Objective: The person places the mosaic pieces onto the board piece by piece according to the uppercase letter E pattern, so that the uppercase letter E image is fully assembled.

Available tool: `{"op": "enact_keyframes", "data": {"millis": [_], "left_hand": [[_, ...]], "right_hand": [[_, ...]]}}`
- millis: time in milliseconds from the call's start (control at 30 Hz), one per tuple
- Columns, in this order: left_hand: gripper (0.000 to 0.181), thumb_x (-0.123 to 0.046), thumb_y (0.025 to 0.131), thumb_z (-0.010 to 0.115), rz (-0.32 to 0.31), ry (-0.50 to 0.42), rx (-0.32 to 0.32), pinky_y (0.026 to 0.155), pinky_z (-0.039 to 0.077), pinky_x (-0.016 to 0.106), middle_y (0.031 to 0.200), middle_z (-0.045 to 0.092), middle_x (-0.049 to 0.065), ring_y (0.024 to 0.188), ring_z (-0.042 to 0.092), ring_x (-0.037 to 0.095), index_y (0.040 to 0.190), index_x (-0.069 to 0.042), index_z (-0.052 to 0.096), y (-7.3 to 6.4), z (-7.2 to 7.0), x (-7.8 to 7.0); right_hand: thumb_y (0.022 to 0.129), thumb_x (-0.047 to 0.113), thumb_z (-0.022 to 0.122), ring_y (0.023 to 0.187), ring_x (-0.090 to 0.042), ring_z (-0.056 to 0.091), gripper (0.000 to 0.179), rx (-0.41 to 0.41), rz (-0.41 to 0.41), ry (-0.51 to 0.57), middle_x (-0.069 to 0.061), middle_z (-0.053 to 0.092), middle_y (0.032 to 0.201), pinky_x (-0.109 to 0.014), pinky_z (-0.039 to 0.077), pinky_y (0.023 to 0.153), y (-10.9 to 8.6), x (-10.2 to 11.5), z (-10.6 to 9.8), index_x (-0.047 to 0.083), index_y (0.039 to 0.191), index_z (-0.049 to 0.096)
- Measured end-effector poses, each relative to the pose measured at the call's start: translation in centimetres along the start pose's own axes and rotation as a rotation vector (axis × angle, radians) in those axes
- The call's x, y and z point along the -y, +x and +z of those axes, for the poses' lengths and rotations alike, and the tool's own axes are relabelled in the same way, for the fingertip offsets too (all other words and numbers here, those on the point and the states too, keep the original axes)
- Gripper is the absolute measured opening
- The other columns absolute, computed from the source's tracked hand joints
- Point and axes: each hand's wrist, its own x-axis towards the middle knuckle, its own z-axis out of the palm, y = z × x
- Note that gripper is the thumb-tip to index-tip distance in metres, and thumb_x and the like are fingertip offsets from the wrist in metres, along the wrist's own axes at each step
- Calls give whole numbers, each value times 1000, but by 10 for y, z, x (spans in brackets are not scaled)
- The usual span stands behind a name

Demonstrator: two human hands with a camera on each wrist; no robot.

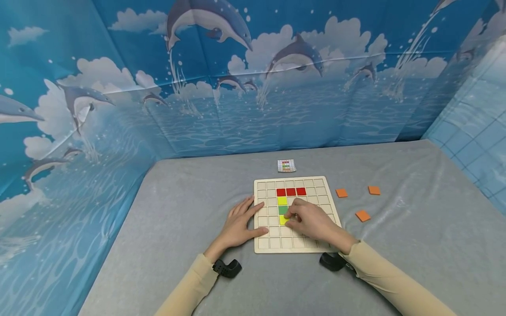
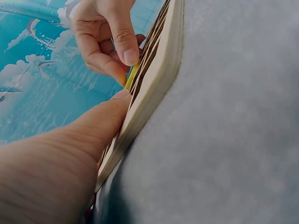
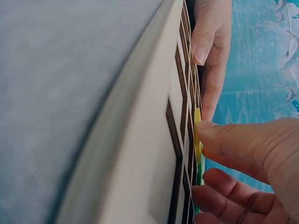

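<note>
The right hand [image 1: 312, 220] pinched the lower yellow tile [image 1: 283, 220] at the gridded board [image 1: 308, 244], right of centre in the lower half of the frame.
Its thumb and fingers were closed on the tile's edge, just below a green tile [image 1: 283, 210]; whether the tile lay fully flat could not be told. The left hand [image 1: 237, 226] gripped nothing, its fingers extended and its thumb and index finger resting over the board's left side. Above the green tile sat an upper yellow tile [image 1: 282, 200], topped by a row of three red tiles [image 1: 290, 192]. Three orange tiles [image 1: 363, 215] lay apart at centre right on the grey-covered table [image 1: 189, 206], and a small patterned card [image 1: 286, 165] lay just above the board.
</note>
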Motion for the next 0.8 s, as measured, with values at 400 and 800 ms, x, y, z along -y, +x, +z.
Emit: {"op": "enact_keyframes", "data": {"millis": [400, 800], "left_hand": [[74, -53, 86, 63, -2, 9, -9, 109, 9, 49, 156, 18, 8, 142, 9, 22, 148, -22, 36, 1, -1, 1], [74, -53, 87, 62, -2, 9, 5, 109, 9, 49, 156, 17, 8, 142, 8, 21, 148, -21, 36, 0, 0, 1]], "right_hand": [[81, 15, 76, 67, -9, 46, 11, 60, -54, 127, 9, 55, 81, -25, 41, 59, -4, -10, -6, 14, 92, 74], [84, 9, 73, 70, -6, 52, 8, -47, -151, 266, 13, 61, 85, -23, 47, 60, -29, -35, -26, 14, 90, 73]]}}
